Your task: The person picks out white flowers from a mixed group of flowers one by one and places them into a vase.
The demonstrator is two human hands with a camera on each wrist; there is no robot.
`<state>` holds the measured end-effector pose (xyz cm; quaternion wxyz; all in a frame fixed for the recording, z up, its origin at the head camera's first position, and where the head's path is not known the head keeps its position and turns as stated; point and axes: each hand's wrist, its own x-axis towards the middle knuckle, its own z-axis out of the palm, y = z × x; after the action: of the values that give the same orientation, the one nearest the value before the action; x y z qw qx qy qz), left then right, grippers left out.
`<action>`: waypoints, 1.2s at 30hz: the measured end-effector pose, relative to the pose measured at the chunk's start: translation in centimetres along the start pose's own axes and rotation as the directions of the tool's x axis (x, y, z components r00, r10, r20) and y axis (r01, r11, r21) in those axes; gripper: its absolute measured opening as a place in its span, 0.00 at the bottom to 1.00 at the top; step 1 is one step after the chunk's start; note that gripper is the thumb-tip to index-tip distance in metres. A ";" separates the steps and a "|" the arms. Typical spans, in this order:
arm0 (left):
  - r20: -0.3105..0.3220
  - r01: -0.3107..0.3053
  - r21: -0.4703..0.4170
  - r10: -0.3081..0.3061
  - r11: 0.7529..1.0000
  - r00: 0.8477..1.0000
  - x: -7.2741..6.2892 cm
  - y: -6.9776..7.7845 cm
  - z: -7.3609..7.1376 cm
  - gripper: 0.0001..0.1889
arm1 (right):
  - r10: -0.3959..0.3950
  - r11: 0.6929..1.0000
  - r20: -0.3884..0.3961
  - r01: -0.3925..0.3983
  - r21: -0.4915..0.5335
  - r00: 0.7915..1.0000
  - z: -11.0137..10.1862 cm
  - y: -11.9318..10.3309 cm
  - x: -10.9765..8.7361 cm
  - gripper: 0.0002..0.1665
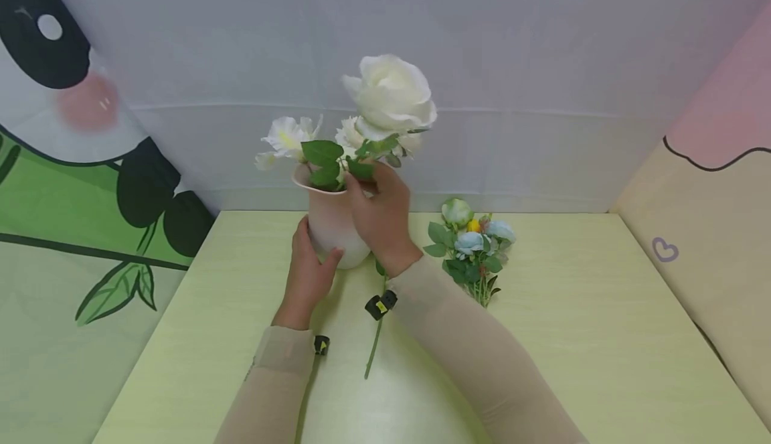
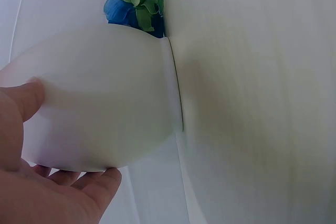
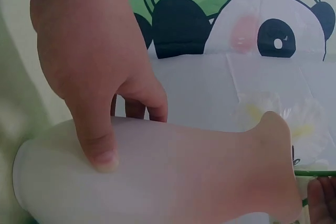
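Observation:
A pale pink-and-white vase (image 1: 328, 219) stands near the back of the table, its flared mouth holding white flowers (image 1: 288, 137) and green leaves. My left hand (image 1: 310, 270) grips its lower body, thumb on one side and fingers round the other; the left wrist view shows the vase base meeting the table. At the mouth, my right hand (image 1: 385, 213) pinches among the leaves below a large white rose (image 1: 391, 92), apparently on its stem. Only a few right fingertips (image 3: 321, 200) show beside a green stem (image 3: 315, 173) in the right wrist view.
A bunch of artificial flowers (image 1: 472, 240), pale blue, green and yellow, lies right of the vase. One loose stem (image 1: 373, 347) lies in front, its head hidden by my right arm. A blue flower (image 2: 119, 10) shows beyond the vase. Behind the table (image 1: 578, 310) hangs a pale cloth (image 1: 542, 96).

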<state>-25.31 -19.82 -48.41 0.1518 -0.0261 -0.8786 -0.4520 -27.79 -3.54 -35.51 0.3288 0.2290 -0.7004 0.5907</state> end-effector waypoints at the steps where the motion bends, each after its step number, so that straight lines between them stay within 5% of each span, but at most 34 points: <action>1: 0.000 -0.001 0.000 0.001 1.000 1.000 0.0 0.0 0.0 0.48 | -0.030 0.999 0.012 0.031 -0.030 0.999 0.1 0.1 0.0 0.07; 5: -0.003 -0.010 -0.001 0.010 1.000 1.000 0.0 0.0 0.1 0.47 | -0.078 0.981 0.088 0.092 -0.168 0.993 0.3 -0.2 0.0 0.03; 12: -0.003 -0.021 -0.008 0.021 1.000 1.000 -0.1 0.0 0.0 0.47 | 0.031 0.939 0.271 0.065 -0.337 0.962 1.1 -1.6 0.8 0.08; 19: 0.024 -0.023 -0.006 0.023 1.000 0.999 0.1 -0.4 0.1 0.47 | 0.095 0.892 0.359 0.081 -0.445 0.928 2.3 -2.1 1.4 0.12; 30: 0.048 0.031 -0.016 -0.030 0.999 0.998 0.1 -0.3 0.1 0.48 | 0.310 0.783 0.478 0.064 -0.619 0.822 3.2 -3.1 3.0 0.16; 33: 0.041 0.033 -0.013 -0.032 0.999 0.999 0.1 -0.3 0.1 0.48 | 0.325 0.783 0.475 0.049 -0.620 0.818 3.2 -3.2 3.2 0.16; 36: 0.035 0.031 -0.014 -0.031 0.999 0.999 0.1 -0.2 0.1 0.48 | 0.308 0.815 0.457 0.016 -0.579 0.834 3.0 -3.4 3.2 0.16</action>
<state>-25.48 -19.85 -48.58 0.1295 -0.0214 -0.8781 -0.4602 -28.11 -6.91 -31.15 0.1259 0.2195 -0.9210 0.2963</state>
